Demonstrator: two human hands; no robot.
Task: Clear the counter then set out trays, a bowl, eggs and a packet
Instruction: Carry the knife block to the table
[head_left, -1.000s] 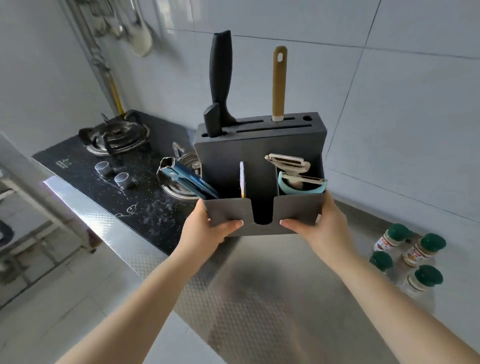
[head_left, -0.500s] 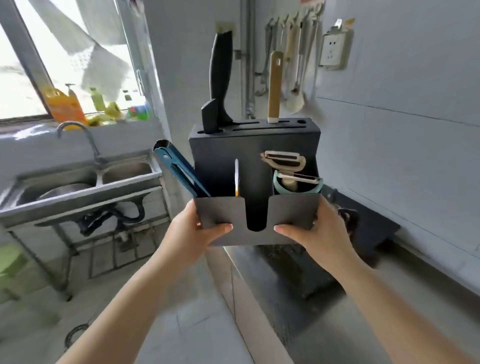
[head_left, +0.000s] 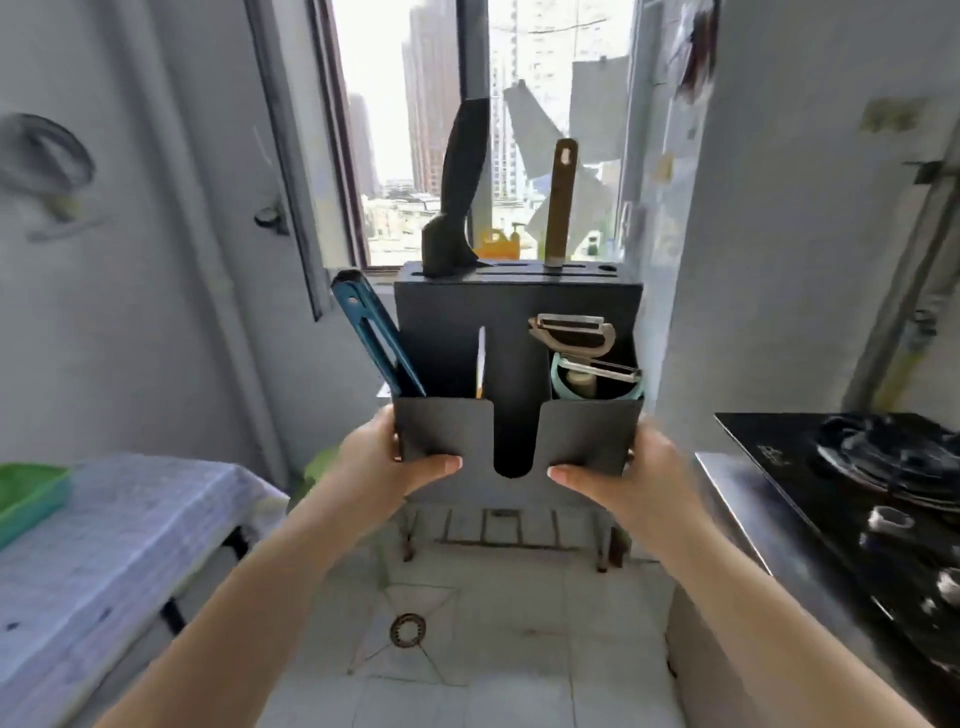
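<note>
Kitchen window far behind; left hand (head_left: 387, 460) and right hand (head_left: 631, 470) clasp knife block (head_left: 517, 358) by its lower corners, carried mid-air over floor, stove (head_left: 852, 467) right, covered table (head_left: 130, 519) left; clearing underway, setting out not yet begun

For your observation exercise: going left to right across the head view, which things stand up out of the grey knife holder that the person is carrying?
Out of the knife holder: blue tool → black knife handle → wooden handle → metal peeler.
</note>
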